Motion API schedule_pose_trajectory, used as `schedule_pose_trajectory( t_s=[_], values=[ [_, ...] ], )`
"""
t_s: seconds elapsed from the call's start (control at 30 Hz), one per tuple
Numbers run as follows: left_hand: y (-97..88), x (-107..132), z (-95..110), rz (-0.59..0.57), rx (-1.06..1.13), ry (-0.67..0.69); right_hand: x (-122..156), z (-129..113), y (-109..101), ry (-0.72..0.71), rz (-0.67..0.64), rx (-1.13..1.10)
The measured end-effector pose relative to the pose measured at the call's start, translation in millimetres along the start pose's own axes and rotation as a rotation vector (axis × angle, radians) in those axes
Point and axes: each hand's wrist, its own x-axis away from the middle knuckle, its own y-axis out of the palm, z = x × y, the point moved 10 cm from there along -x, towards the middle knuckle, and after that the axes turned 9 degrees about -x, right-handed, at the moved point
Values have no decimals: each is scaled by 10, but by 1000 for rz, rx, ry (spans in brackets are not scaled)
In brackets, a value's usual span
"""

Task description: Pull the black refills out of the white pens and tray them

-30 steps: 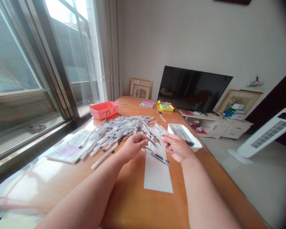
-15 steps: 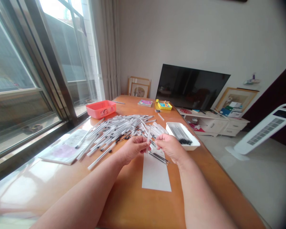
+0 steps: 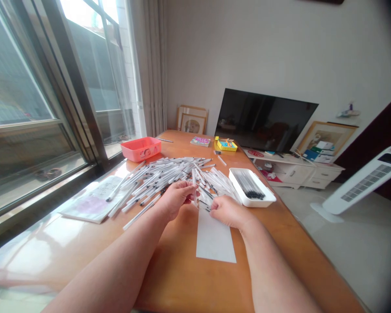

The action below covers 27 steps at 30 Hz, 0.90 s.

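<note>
Red plastic basket (image 3: pixel 140 148) stood beyond and left of white paper strip (image 3: pixel 216 239) on wooden worktop (image 3: pixel 182 282). Loose clear pen barrels (image 3: pixel 163 174) heaped beyond strip's left side. Left hand (image 3: pixel 175 200) held one barrel (image 3: pixel 194 191) upright in narrow grip, lower end partly hidden by fingers. Right hand (image 3: pixel 226 213) curled at strip's top edge; anything held hidden, grip hard to tell. White tray (image 3: pixel 267 199) of black-tipped refills (image 3: pixel 249 184) sat beyond and right of strip.
</note>
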Motion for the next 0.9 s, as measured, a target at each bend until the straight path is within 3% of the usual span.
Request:
schedule_pose_trajectory(
  t_s=[0.6,0.9],
  values=[
    [-10,-14,-79,-18,137,-77,-3,1,-145,-2,24,-56],
    [156,7,-125,-111,190,-112,10,-182,-119,-42,85,-92]
  ],
)
